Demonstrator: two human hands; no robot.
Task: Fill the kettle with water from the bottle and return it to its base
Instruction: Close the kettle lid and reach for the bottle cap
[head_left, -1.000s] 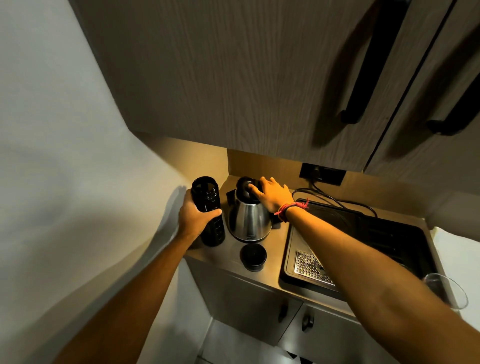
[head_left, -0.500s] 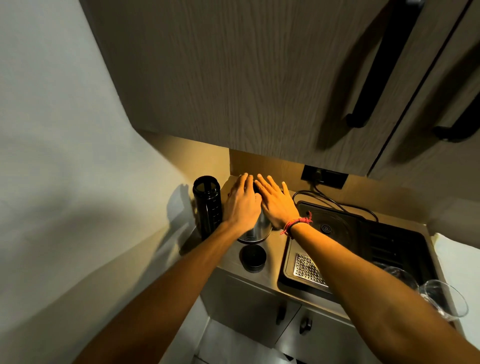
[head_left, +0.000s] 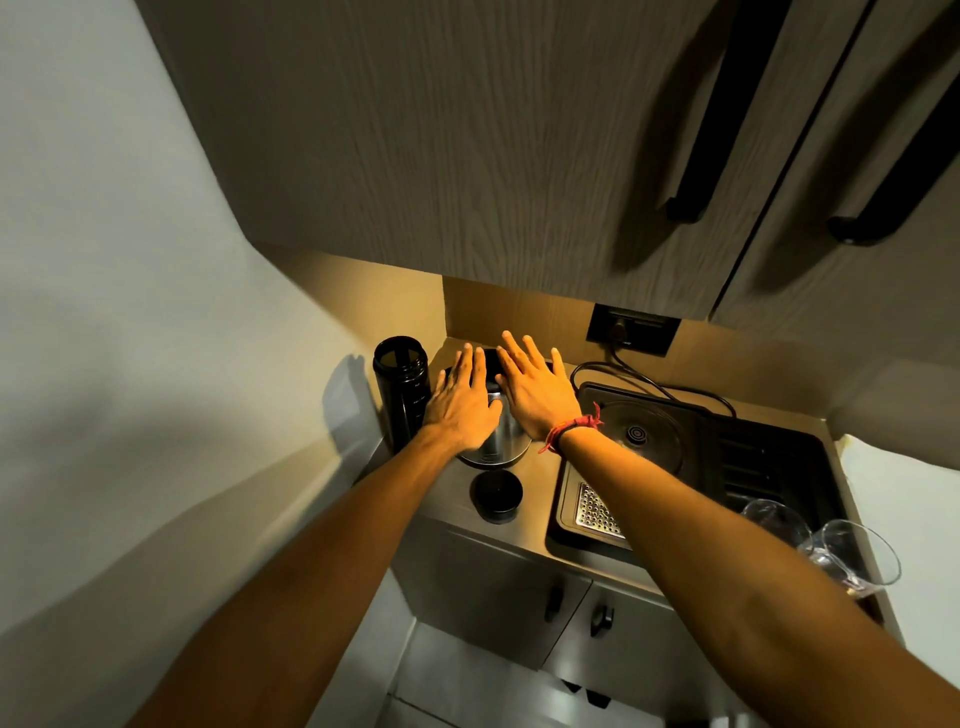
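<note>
On the counter, in the corner under the wall cabinets, the steel kettle stands just right of the black bottle, which is upright with its mouth uncovered. A round black cap lies in front of the kettle, apart from it. Both hands are spread flat, fingers straight and grasping nothing: the left hand and the right hand are over the top of the kettle and hide its lid and handle. Whether the palms touch it I cannot tell, and its base is not visible either. I judge the kettle stiff and smooth, so the polished wall can slip under the fingers; with water inside it would be heavy. The handle is the safe place to hold it, not the body. The bottle looks rigid and is best taken around its middle, and its open mouth can spill if tilted.
</note>
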